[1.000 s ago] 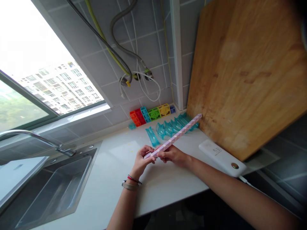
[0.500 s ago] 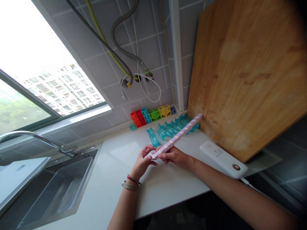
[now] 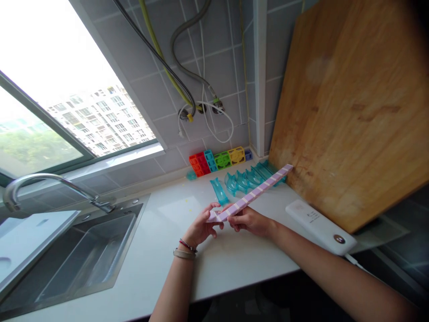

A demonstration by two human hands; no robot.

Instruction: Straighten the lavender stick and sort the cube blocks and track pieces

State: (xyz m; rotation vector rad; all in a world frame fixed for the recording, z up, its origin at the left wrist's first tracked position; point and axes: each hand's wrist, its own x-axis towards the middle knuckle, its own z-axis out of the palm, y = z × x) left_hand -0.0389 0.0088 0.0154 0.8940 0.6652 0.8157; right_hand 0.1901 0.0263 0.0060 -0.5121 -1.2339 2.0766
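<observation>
A long lilac strip (image 3: 256,192) with pale cross lines slants over the counter, its far tip close to the wooden board. My right hand (image 3: 250,221) grips it near its lower end, thumb on top and fingers curled beneath. At that lower end my left hand (image 3: 202,226) has the tip between thumb and fingers, the other fingers loosely bent. Behind the strip, several translucent teal curved pieces (image 3: 236,182) stand in a row, partly hidden by it. One separate teal piece (image 3: 219,192) lies just beyond my left fingertips.
Coloured plastic blocks (image 3: 223,159) line the wall. A large wooden board (image 3: 348,116) leans at the right, with a white power bank (image 3: 320,227) and its cable before it. At the left are a steel sink (image 3: 129,243) and a tap (image 3: 56,179). Hoses (image 3: 174,76) hang above.
The strip has rolled slightly, so a broader flat face shows, and it slopes a little less steeply. My left fingers have loosened somewhat around its end. The whole view has shifted slightly.
</observation>
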